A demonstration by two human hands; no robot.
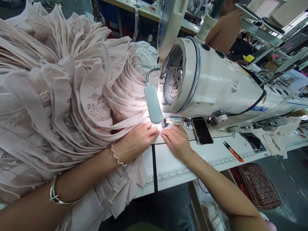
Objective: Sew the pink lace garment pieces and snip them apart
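Observation:
Beneath the sewing machine's [211, 77] head, my left hand [139, 138] is closed, its fingertips pinching the edge of a pale pink fabric piece [130, 123]. My right hand [176, 141] is just to its right, thumb and fingers pressed together on the same bright spot by the needle area. Fabric seems to be between those fingertips too, though glare washes out the detail. A small pale green lamp [153, 104] on a bent metal neck shines there and hides the needle. Close behind my right hand is the presser foot area [175, 119].
A large heap of pale pink garments with lace [72, 86] covers the left side. On the table lie a black phone [202, 131], orange-handled thread snips [233, 151] and a printed ruler strip [178, 173]. A person [223, 29] is at the back right. A brown woven seat [258, 184] stands lower right.

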